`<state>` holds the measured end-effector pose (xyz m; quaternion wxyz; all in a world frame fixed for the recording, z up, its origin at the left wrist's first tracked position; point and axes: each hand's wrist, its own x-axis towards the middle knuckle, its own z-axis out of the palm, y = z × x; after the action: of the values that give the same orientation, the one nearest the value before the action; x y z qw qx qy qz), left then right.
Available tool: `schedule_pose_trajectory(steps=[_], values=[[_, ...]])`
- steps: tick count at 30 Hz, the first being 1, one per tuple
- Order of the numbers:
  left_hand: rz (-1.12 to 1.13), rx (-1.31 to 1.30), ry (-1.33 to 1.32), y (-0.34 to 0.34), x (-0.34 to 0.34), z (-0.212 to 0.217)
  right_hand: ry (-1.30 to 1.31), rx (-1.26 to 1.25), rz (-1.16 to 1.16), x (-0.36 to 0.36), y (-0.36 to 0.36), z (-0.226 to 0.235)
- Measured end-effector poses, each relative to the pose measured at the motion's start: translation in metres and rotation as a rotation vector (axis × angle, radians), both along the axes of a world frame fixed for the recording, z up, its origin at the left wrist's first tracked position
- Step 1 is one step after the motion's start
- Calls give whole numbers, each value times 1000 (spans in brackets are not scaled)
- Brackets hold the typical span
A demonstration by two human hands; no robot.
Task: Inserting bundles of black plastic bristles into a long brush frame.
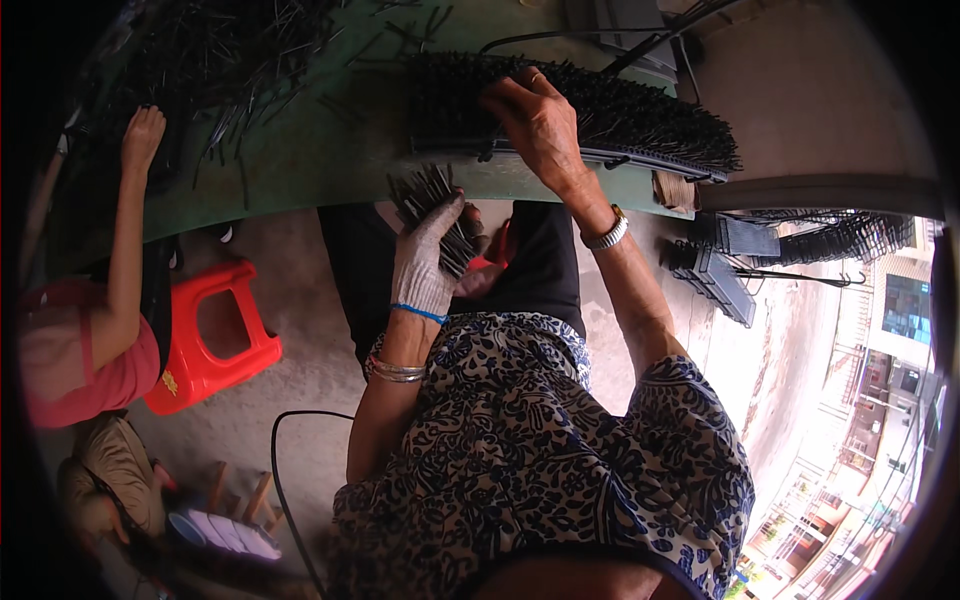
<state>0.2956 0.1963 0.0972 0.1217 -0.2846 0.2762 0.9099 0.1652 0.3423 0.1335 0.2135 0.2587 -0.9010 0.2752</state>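
My left hand point(420, 262), in a white knit glove, is closed round a bundle of thin black rods point(428, 192) just off the table's near edge. Past it on the green table point(350, 185) lies a long dark rack point(650, 115), packed with short black pieces standing close together. My bare right hand point(545, 125) is over the rack's left part, its fingers bent and pinched together among the tips. Whatever those fingertips hold is too small and dark to make out.
Loose black rods point(225, 65) are heaped at the table's far left, where another person's hand point(143, 130) reaches in. A red plastic stool point(222, 330) stands on the floor at left. Dark racks point(730, 265) are at right. A folded brown piece point(675, 190) sits at the table corner.
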Motion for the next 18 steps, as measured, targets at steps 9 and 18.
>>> schedule_pose_trajectory(steps=[9, 18], values=[[-41, 18, 35, 2, 1, -1, 66, 22, -49, 4, -2, -2], [-48, -65, -30, 0, 6, 10, 138, 162, -139, 9, -1, -9]])
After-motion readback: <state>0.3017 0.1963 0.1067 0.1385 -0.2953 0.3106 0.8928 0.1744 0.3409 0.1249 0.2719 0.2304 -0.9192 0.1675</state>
